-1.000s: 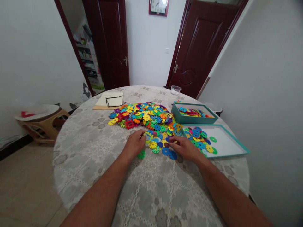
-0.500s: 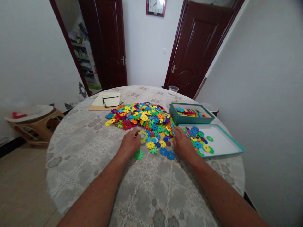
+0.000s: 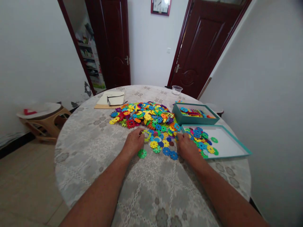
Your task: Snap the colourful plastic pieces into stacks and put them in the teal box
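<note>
My left hand (image 3: 133, 143) is closed at the near edge of the colorful pile, its fingertips pinching a yellow-green ring of joined snowflake discs (image 3: 147, 136). A loose green snowflake disc (image 3: 142, 154) lies on the cloth just below that hand. My right hand (image 3: 187, 147) rests low by the left edge of the teal-rimmed box lid (image 3: 233, 154), fingers curled downward; what they hold, if anything, is hidden. Between both hands lie scattered discs, among them a yellow disc (image 3: 153, 144) and a blue disc (image 3: 173, 155). Behind them rises the large heap of snowflake discs (image 3: 146, 116).
A teal box (image 3: 189, 119) with colorful pieces stands behind the lid, which holds more discs (image 3: 201, 145). Black glasses (image 3: 115, 104) lie on paper (image 3: 100, 106) at the back left. A clear plastic bowl (image 3: 176, 90) sits near the far edge of the round table (image 3: 142, 189).
The view has turned slightly left, so everything sits further right. My right hand has come a little nearer to me, beside the lid. My left hand keeps the yellow-green ring.
</note>
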`<control>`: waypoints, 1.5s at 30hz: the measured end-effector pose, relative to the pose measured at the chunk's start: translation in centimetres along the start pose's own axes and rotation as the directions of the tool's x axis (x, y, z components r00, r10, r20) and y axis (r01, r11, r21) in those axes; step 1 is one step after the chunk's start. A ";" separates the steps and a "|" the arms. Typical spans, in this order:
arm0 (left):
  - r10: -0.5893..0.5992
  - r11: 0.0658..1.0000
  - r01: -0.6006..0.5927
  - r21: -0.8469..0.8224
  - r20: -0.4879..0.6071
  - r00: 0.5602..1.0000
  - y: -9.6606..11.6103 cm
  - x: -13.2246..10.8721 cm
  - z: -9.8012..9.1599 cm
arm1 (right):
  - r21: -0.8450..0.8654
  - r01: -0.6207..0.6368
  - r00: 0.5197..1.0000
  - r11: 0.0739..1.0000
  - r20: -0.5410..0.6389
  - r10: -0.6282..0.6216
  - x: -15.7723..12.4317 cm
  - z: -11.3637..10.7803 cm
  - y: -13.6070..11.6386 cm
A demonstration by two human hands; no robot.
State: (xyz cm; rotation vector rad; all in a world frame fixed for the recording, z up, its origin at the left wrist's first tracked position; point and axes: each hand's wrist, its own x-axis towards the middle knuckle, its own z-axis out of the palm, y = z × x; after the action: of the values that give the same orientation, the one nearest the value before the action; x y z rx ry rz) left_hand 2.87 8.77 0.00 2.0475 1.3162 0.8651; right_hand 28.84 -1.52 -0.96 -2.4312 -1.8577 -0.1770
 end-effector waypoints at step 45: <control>0.036 0.995 -0.035 -0.093 0.009 0.999 0.0 -0.1 0.4 | 0.944 -0.054 0.997 0.325 0.033 0.070 5.5 -2.3 0.6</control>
State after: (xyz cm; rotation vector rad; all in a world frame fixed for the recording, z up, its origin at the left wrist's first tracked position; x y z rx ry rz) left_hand 3.19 8.62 -0.27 2.0062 1.2148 0.9126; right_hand 30.77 3.28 2.06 -1.5630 -1.2005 0.7264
